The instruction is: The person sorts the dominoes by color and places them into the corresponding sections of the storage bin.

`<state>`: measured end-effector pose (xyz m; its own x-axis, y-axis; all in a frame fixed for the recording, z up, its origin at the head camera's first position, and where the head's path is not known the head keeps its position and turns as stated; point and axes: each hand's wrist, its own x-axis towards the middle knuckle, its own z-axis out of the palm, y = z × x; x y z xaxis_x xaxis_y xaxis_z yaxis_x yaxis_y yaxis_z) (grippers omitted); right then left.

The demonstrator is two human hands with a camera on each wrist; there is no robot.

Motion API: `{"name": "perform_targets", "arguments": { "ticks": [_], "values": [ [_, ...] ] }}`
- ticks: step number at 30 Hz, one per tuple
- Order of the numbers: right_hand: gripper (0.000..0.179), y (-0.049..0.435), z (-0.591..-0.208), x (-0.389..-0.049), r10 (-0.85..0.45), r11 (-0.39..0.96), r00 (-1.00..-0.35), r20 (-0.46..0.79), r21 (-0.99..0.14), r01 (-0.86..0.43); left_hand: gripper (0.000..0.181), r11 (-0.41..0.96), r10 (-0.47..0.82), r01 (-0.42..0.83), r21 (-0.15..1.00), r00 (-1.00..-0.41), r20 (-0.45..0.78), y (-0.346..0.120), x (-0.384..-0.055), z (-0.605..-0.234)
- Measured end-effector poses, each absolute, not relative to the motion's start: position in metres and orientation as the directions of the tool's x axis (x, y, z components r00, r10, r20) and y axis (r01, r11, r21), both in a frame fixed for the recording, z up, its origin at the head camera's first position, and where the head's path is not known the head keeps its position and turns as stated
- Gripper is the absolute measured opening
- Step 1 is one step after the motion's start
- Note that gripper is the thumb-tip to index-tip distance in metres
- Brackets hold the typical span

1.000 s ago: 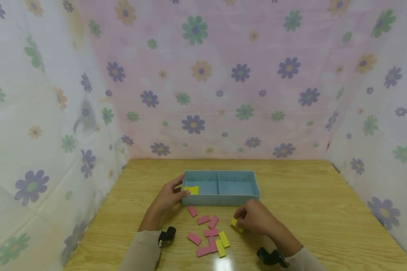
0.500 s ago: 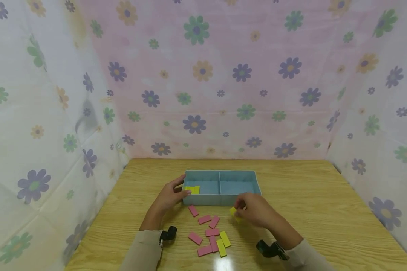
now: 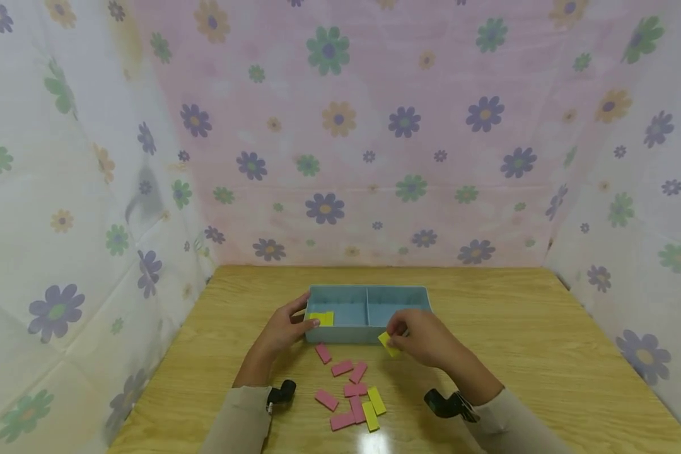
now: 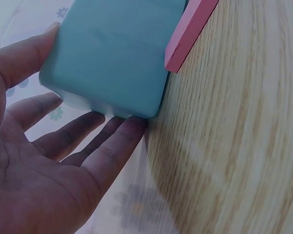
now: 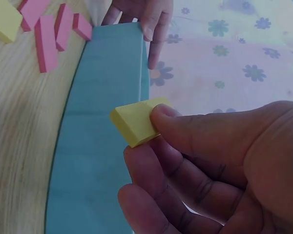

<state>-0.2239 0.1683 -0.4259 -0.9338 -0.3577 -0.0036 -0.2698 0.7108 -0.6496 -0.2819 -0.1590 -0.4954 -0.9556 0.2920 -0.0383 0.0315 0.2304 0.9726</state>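
Note:
A light blue box (image 3: 340, 335) with two compartments stands on the table. My left hand (image 3: 280, 329) holds its left end, thumb over the front rim and fingers against the end wall (image 4: 112, 58). Between thumb and fingers, my right hand (image 3: 428, 340) pinches a yellow block (image 5: 136, 119), raised in front of the box's front wall, right of the divider. Several yellow blocks (image 3: 321, 318) lie in the left compartment, partly behind my left thumb. No block shows in the visible part of the right compartment (image 3: 394, 304).
Several pink blocks (image 3: 342, 368) lie scattered on the wooden table (image 3: 522, 340) before the box. Two yellow blocks (image 3: 370, 416) are among them, close to the pink ones. Flowered cloth (image 3: 374, 157) encloses the table at the back and both sides.
My right hand has lifted the yellow block off the table and carried it away from me, up towards the box's front wall. The left hand keeps its place on the box.

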Motion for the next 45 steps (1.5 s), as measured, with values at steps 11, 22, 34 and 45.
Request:
{"name": "perform_targets", "arguments": {
  "ticks": [11,22,34,45],
  "values": [
    [0.007,0.161,-0.410,-0.236,-0.333,0.694,-0.943,-0.016,-0.681,-0.234,0.080,0.259,0.277,0.031,0.965,-0.960,-0.044,-0.158,-0.283,-0.494],
    [0.011,0.151,-0.403,-0.254,-0.318,0.656,-0.947,-0.050,-0.733,-0.181,0.079,0.251,0.259,0.017,0.968,-0.965,-0.050,-0.159,-0.284,-0.498],
    [0.016,0.140,-0.394,-0.272,-0.298,0.638,-0.953,-0.045,-0.752,-0.164,0.079,0.248,0.245,0.007,0.969,-0.968,-0.056,-0.158,-0.283,-0.499],
    [0.013,0.124,-0.390,-0.285,-0.270,0.618,-0.960,-0.078,-0.778,-0.111,0.079,0.263,0.248,0.020,0.965,-0.968,-0.047,-0.158,-0.282,-0.497]
  ]
}}
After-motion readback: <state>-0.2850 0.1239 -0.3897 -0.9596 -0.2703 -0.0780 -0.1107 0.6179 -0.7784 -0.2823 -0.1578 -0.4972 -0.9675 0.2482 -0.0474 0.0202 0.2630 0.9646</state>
